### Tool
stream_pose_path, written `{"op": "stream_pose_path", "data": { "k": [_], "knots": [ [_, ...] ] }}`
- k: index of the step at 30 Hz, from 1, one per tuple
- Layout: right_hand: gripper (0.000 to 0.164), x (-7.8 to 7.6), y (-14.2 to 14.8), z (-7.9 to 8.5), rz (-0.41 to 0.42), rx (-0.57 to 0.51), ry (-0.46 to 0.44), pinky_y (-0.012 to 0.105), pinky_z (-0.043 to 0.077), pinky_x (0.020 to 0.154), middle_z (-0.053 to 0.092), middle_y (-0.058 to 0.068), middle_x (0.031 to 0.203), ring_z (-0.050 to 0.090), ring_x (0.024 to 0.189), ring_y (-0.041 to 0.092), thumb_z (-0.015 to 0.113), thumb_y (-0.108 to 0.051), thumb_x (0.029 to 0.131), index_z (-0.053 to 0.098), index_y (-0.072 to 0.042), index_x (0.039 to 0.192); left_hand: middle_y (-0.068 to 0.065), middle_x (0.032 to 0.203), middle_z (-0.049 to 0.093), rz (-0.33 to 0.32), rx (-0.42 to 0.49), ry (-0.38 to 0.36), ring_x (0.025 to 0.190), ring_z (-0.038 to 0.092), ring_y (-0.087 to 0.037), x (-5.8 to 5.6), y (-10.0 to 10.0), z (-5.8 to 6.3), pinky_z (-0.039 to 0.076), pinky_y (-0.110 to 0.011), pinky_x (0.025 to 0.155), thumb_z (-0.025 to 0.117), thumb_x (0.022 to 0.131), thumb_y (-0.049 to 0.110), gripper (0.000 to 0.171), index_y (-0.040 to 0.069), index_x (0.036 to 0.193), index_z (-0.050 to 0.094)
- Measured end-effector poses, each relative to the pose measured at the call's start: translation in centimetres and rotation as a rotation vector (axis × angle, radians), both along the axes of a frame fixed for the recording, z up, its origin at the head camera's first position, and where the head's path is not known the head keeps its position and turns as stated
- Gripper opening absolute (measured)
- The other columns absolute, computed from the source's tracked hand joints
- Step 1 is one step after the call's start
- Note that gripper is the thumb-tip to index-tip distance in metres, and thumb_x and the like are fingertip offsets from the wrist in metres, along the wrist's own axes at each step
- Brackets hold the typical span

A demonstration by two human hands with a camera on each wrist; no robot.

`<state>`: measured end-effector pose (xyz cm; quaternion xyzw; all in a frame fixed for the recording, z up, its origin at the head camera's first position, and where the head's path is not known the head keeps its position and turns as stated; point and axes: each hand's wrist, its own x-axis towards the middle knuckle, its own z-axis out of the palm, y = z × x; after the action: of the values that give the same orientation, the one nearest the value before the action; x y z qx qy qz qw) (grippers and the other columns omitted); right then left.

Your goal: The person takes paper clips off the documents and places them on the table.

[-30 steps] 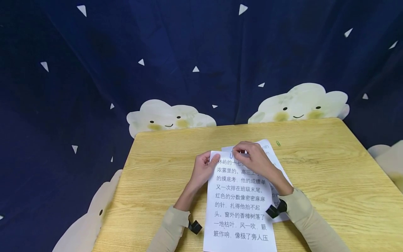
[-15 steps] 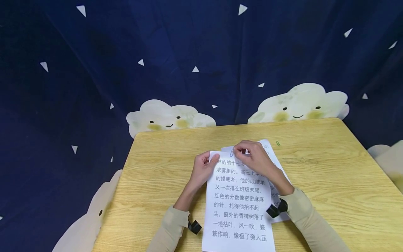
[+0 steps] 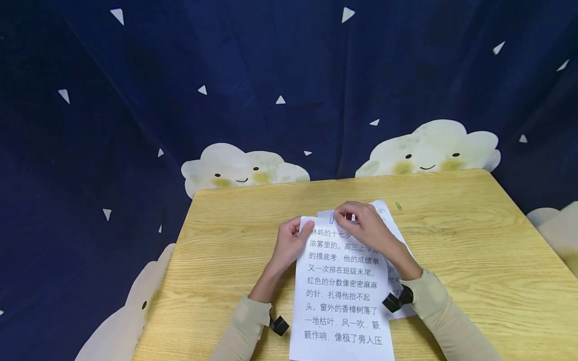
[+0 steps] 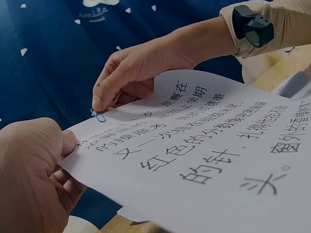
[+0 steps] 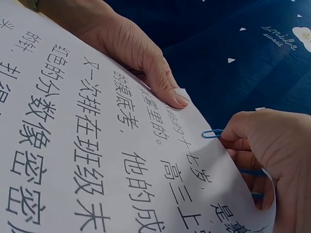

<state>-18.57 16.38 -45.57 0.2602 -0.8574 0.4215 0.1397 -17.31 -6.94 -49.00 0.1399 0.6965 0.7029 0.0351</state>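
Note:
My left hand [image 3: 291,243] grips the upper left corner of a white sheet of paper [image 3: 343,321] printed with large Chinese characters, thumb on top. My right hand [image 3: 366,225] is at the sheet's top edge, pinching a blue paper clip [image 5: 212,133] between thumb and fingertip. In the left wrist view the clip [image 4: 98,115] lies over the top edge; how far it grips the paper I cannot tell. More blue wire [image 5: 252,172] shows among the right hand's curled fingers in the right wrist view. The sheet's upper right corner bends up against that hand.
Under the held sheet, a second sheet with English print [image 3: 380,206] lies on the wooden table [image 3: 474,240]. A green paper clip [image 3: 399,205] lies just beyond its upper right corner. A dark blue curtain [image 3: 280,60] with clouds hangs behind the table.
The held sheet has shifted slightly left. Both hands stay almost in place, the right still pinching the blue paper clip at the top edge.

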Motion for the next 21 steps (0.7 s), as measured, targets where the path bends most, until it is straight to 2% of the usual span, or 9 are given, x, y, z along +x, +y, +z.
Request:
{"op": "stream_pose_path", "data": {
  "k": [9,21],
  "knots": [
    [0.007,0.08,0.02,0.02,0.043,0.013,-0.033,0.023,0.048,0.067,0.068,-0.01,0.085,0.06,0.077,0.011,0.073,-0.01,0.097,0.077,-0.015,0.095,-0.026,0.086,0.074,0.01,0.003,-0.007,0.058,0.07,-0.015,0.0,-0.06,0.01,0.056,-0.024,0.051,0.063,0.106,0.017,0.027,-0.007,0.115,0.072],
    [0.007,0.08,-0.03,-0.04,0.043,0.003,-0.028,0.023,0.05,0.069,0.069,-0.009,0.086,0.061,0.078,0.011,0.073,-0.011,0.098,0.077,-0.016,0.095,-0.025,0.087,0.074,0.0,0.002,0.001,0.06,0.071,-0.017,0.02,-0.06,0.05,0.057,-0.025,0.051,0.062,0.107,0.019,0.027,-0.004,0.115,0.073]
  ]
}}
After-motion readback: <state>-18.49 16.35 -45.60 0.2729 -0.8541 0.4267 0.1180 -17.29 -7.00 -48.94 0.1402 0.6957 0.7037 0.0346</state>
